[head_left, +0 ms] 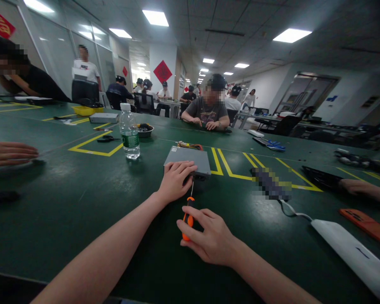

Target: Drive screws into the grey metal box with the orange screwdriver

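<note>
A grey metal box (188, 161) with coloured wires at its far end lies on the green table (82, 202). My left hand (176, 180) rests on its near left corner, fingers pressed flat over the top edge. My right hand (209, 236) is closed round the orange and black handle of a screwdriver (188, 211). The shaft points away from me, with its tip at the near side of the box.
A water bottle (129, 132) stands left of the box, a small bowl (145, 131) behind it. A white power strip (351, 249) and an orange tool (367, 226) lie at the right. Other people's hands (9, 153) reach in from both sides; a person (209, 110) sits opposite.
</note>
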A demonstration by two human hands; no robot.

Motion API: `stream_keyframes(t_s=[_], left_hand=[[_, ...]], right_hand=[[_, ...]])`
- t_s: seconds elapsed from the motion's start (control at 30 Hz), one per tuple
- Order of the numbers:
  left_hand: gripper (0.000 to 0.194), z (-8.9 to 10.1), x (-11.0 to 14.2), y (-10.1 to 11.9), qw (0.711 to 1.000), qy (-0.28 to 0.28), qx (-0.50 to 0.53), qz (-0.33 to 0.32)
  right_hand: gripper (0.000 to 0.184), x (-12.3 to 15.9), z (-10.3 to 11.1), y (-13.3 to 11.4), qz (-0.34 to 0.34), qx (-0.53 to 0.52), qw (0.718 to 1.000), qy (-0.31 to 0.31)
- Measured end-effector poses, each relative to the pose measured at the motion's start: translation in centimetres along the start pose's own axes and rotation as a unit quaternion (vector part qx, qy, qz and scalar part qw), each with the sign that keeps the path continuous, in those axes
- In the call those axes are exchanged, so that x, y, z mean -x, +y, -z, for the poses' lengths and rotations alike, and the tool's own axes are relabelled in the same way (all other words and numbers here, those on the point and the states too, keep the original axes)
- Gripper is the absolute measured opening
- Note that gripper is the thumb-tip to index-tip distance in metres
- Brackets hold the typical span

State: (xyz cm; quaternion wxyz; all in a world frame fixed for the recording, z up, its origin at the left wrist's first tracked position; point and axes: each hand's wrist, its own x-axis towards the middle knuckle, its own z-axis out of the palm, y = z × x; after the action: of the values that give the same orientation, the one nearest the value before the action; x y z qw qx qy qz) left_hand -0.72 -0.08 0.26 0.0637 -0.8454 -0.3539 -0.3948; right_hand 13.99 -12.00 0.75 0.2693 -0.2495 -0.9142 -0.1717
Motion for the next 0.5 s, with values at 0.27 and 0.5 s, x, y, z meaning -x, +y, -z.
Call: stream_keyframes(t_s=[0.27,0.5], left_hand=[[0.032,-0.2,0.0,0.0,1.000,0.005,-0.011,0.005],[0.030,0.0,0.0,0.1,1.000,0.001,-0.007,0.004]], right_hand=[[0.030,0.3,-0.9,0.2,-0.020,-0.044,0.997,0.061],[0.026,-0.1,0.0,-0.1,-0.006,-0.006,1.000,0.023]])
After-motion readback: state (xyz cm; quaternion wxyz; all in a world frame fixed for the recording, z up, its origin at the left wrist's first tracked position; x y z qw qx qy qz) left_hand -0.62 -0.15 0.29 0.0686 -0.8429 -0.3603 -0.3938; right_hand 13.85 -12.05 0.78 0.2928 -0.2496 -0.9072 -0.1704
